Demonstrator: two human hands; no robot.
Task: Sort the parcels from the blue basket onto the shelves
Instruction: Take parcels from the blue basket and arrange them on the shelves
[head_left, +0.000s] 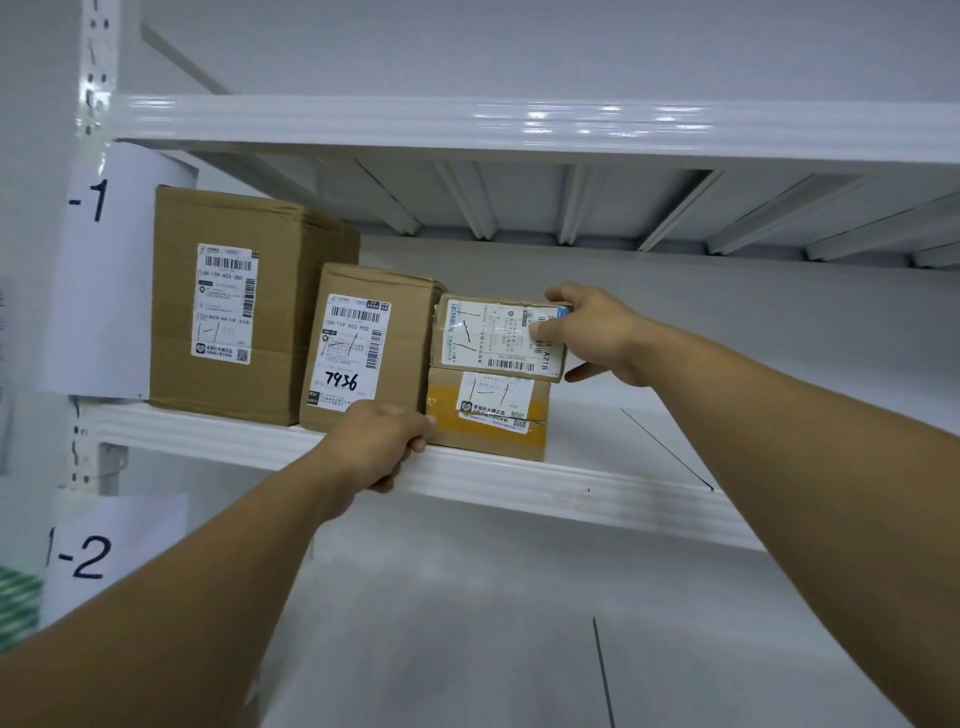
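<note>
In the head view, four cardboard parcels are seen in a row on the left part of a white metal shelf (597, 486), their printed labels turned toward the near side. At the far left a tall box (228, 312) is stood upright, and just to its right, touching it, a medium box (363, 348) marked "7936" by hand. To the right of that, a taped parcel (483, 421) with yellow tape is laid flat, and a small flat parcel (493, 332) is stacked on top of it. The small flat parcel is gripped at its right end by the right hand (592, 332), with the thumb pressed on the front label and the fingers curled over the top edge. The shelf's near lip is clasped by the left hand (379, 441), just in front of the medium box, fingers hooked over the lip and thumb beneath it. Paper signs reading "-1" (104, 270) and "-2" (104, 556) are fixed to the left upright. An upper shelf (519, 124) is seen overhead.
</note>
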